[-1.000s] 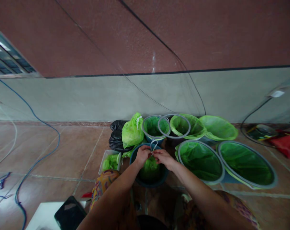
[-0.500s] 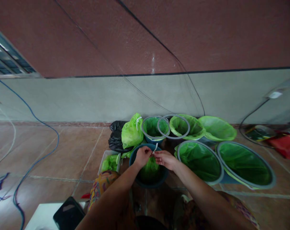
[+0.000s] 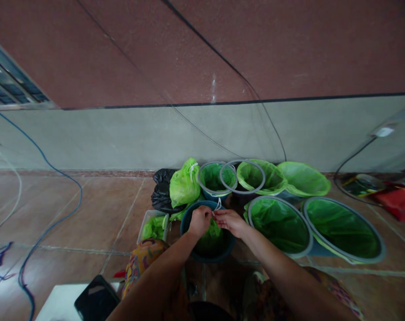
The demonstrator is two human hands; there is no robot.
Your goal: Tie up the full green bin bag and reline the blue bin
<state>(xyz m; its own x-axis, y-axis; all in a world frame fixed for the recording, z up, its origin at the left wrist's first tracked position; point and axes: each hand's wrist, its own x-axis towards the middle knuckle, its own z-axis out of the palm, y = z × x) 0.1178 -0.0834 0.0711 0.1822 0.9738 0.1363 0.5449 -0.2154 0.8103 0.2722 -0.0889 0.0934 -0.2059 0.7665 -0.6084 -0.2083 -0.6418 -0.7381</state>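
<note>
Both hands meet over a dark blue bin (image 3: 209,257) standing between my knees. Inside it is a green garbage bag (image 3: 211,236), its top gathered up. My left hand (image 3: 201,220) is closed in a pinch on the white drawstring (image 3: 218,203) of that bag. From the other side my right hand (image 3: 229,221) pinches the same drawstring, its fingers extended close to the left fingertips. A loop of the string stands up above the fingers. The exact grip at the fingertips is too small to make out.
Several bins with green liners, such as this grey-rimmed one (image 3: 279,226), stand to the right. A tied green bag (image 3: 185,185) and black bags (image 3: 164,189) lean near the wall. Left are a white tub (image 3: 153,225), a phone (image 3: 97,299) and a blue cable (image 3: 51,223).
My hands have stayed over the bin with small finger movements. The white drawstring above them has shifted into a more upright, open loop.
</note>
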